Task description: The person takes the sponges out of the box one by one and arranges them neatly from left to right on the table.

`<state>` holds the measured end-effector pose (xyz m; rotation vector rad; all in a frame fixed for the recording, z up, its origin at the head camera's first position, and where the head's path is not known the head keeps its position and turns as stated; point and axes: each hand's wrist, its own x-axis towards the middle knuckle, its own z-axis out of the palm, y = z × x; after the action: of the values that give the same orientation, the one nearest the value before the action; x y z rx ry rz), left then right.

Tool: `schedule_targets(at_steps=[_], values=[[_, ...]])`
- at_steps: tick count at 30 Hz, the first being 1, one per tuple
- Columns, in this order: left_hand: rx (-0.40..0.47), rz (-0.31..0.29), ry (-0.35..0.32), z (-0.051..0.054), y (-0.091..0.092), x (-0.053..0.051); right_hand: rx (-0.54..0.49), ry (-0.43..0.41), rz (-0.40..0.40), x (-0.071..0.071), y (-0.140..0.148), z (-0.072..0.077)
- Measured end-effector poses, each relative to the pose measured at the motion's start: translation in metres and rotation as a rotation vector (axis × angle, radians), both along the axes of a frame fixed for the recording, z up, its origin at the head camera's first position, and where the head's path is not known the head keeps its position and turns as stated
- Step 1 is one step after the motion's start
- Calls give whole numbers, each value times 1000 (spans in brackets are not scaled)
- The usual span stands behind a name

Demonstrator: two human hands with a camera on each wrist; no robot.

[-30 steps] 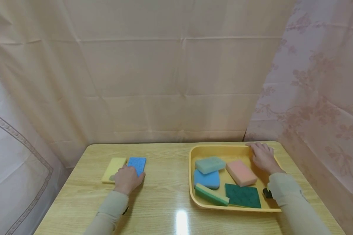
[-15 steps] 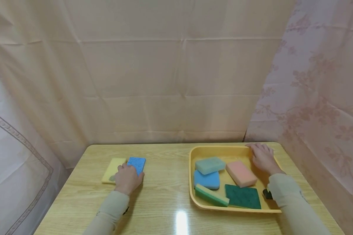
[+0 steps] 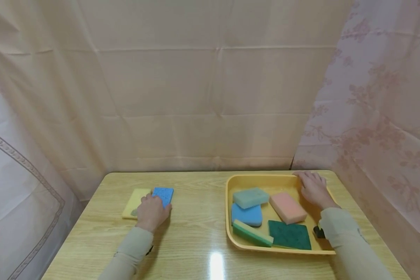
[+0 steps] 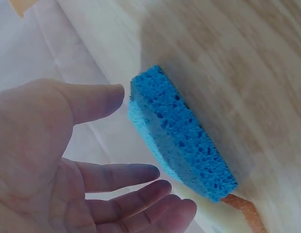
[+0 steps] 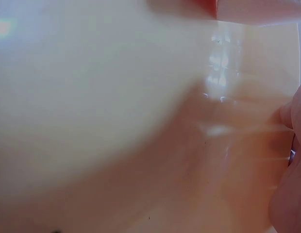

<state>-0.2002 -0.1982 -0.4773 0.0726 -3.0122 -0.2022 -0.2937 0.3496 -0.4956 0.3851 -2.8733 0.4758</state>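
My left hand (image 3: 150, 213) hovers at the near end of a blue porous sponge (image 3: 165, 194) on the table's left side. In the left wrist view, the thumb and loosely bent fingers stand around the sponge's near end, and a small gap shows between thumb and sponge (image 4: 189, 138). Beside it lies a flat yellow sponge (image 3: 134, 198), partly covered by the hand. My right hand (image 3: 315, 189) grips the far right corner of a yellow tray (image 3: 227, 217). Only the edge of that hand (image 5: 291, 199) shows in the right wrist view, against the tray's wall.
Inside the tray lie a pale green sponge (image 3: 251, 197) overlapping a blue one (image 3: 246, 215), a pink sponge (image 3: 287, 208), a green-and-yellow scrub sponge (image 3: 253, 233) and a dark green pad (image 3: 289, 235). Curtains (image 3: 210, 97) hang behind and beside the table (image 3: 196, 210).
Hardly anything differs: the left hand stays by the blue sponge, its thumb slightly closer in than a second ago. The right hand and the tray keep their place.
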Motion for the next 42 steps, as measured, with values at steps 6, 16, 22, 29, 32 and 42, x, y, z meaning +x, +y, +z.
schedule_targets(at_steps=[6, 16, 22, 29, 32, 42], values=[[1, -23, -21, 3, 2, -2, 9, -4, -5, 0, 0, -1], [6, -246, 17, 14, 6, -5, 5, -13, -11, -1, 0, 0], [153, -397, -50, 20, 10, -7, -13, -11, -11, -1, 0, 1], [315, -643, -203, 36, 23, -7, -16, -11, 5, 0, 0, 0], [302, -703, -209, 44, 31, -6, -17, -15, 14, 0, 0, -1], [244, -762, -172, 76, 67, -5, -11, -3, 9, 0, 2, -2]])
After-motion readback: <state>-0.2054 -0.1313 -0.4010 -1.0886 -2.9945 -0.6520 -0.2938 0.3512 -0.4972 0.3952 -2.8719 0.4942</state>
